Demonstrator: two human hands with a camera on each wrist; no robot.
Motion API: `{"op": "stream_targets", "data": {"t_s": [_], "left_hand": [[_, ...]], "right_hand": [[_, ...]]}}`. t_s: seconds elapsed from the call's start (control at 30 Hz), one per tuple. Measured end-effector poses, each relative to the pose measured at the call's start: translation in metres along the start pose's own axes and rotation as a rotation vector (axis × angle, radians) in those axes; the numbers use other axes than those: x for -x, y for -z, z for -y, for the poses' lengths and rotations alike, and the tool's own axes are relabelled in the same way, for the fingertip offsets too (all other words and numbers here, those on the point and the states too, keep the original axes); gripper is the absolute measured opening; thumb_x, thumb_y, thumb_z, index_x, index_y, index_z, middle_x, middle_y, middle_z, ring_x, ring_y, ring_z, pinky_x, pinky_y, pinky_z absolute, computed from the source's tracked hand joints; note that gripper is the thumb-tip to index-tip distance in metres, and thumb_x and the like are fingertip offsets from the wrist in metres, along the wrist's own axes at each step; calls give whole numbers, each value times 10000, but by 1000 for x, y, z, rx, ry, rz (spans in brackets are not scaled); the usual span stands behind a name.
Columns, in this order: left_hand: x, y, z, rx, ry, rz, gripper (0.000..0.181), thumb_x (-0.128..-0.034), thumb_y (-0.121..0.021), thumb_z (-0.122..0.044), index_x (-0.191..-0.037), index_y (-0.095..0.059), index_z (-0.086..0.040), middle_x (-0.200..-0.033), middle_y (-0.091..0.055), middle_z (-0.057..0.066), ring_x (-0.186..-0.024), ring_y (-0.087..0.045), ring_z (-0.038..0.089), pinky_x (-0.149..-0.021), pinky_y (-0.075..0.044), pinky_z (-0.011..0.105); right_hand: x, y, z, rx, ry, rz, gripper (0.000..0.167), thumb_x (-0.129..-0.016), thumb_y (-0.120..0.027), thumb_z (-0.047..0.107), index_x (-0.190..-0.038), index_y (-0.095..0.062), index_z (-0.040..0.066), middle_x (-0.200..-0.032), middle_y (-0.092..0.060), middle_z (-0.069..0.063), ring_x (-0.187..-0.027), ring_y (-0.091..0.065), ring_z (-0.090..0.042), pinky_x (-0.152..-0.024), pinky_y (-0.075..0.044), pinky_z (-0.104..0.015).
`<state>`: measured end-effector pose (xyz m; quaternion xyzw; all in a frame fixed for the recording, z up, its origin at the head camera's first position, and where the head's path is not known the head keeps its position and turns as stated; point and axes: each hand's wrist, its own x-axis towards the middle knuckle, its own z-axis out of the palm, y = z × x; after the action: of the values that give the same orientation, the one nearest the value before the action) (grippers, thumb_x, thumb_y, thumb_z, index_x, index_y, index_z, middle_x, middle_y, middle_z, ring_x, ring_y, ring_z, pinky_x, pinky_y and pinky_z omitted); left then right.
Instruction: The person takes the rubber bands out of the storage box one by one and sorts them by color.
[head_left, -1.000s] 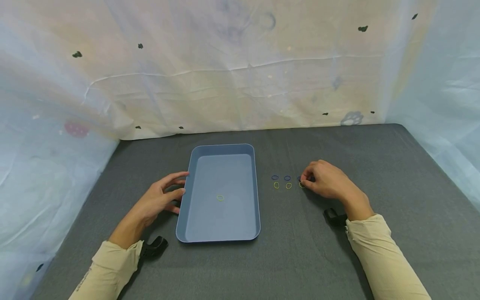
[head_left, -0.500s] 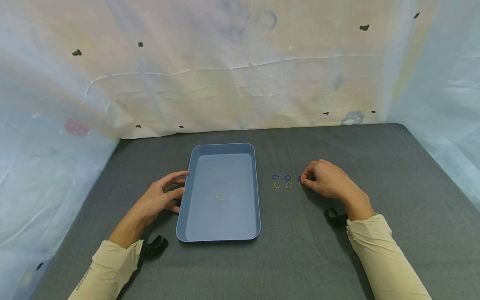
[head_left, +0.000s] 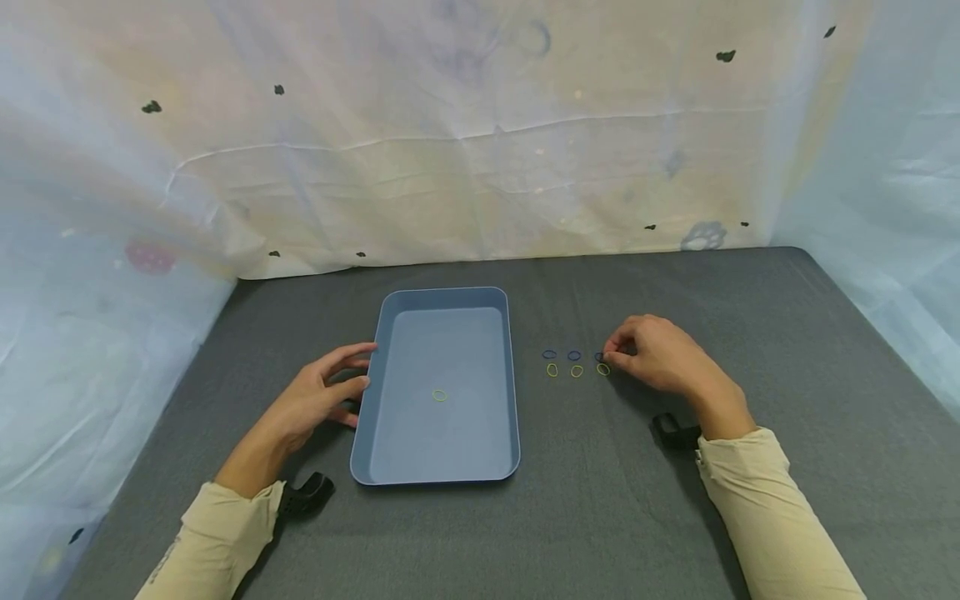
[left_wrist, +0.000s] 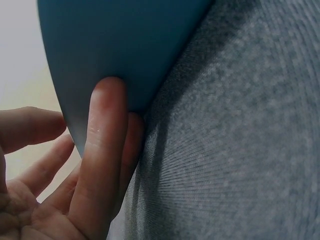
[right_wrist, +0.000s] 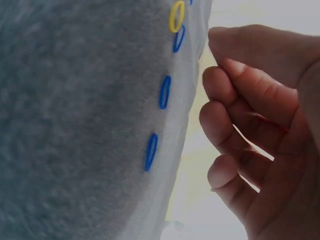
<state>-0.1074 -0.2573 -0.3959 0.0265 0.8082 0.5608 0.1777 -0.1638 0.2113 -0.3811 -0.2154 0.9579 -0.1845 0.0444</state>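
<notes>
My left hand [head_left: 315, 396] rests its fingertips against the left wall of a blue-grey tray [head_left: 513, 400]; the left wrist view shows fingers [left_wrist: 107, 107] pressed on the outside of that wall. One yellow rubber band [head_left: 439, 396] lies inside the tray. Right of it, my right hand [head_left: 663, 354] hovers with loosely bent fingers beside a blue rubber band [head_left: 599, 357], partly covered in the head view, and a yellow rubber band [head_left: 603, 369]. Nothing shows between the fingers [right_wrist: 217, 82] in the right wrist view.
Between tray and right hand lie two more blue rubber bands [head_left: 573, 356] and two yellow ones [head_left: 577, 372], in rows. A grey cloth [head_left: 570, 517] covers the table. Pale printed sheets [head_left: 465, 192] hang behind and at both sides.
My right hand has drawn back slightly to the right, uncovering more of the rightmost yellow band, which stays on the cloth. The left hand and tray keep their places.
</notes>
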Motion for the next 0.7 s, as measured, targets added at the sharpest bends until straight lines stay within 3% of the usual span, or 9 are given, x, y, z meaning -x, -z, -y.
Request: {"op": "stream_targets", "data": {"t_s": [0.7], "left_hand": [[0,0,-1,11,1,3,594,-1012,-587,-176,-1550,-336,-148,-1507,-370,263,-1040,-650,294,-678,-617,394]], "right_hand": [[0,7,12,-95,-19,-107,101,-892,-758,217,-968,-765,150,-992,-713,-42,-953,-643,-260,-824,-508,-477]]}}
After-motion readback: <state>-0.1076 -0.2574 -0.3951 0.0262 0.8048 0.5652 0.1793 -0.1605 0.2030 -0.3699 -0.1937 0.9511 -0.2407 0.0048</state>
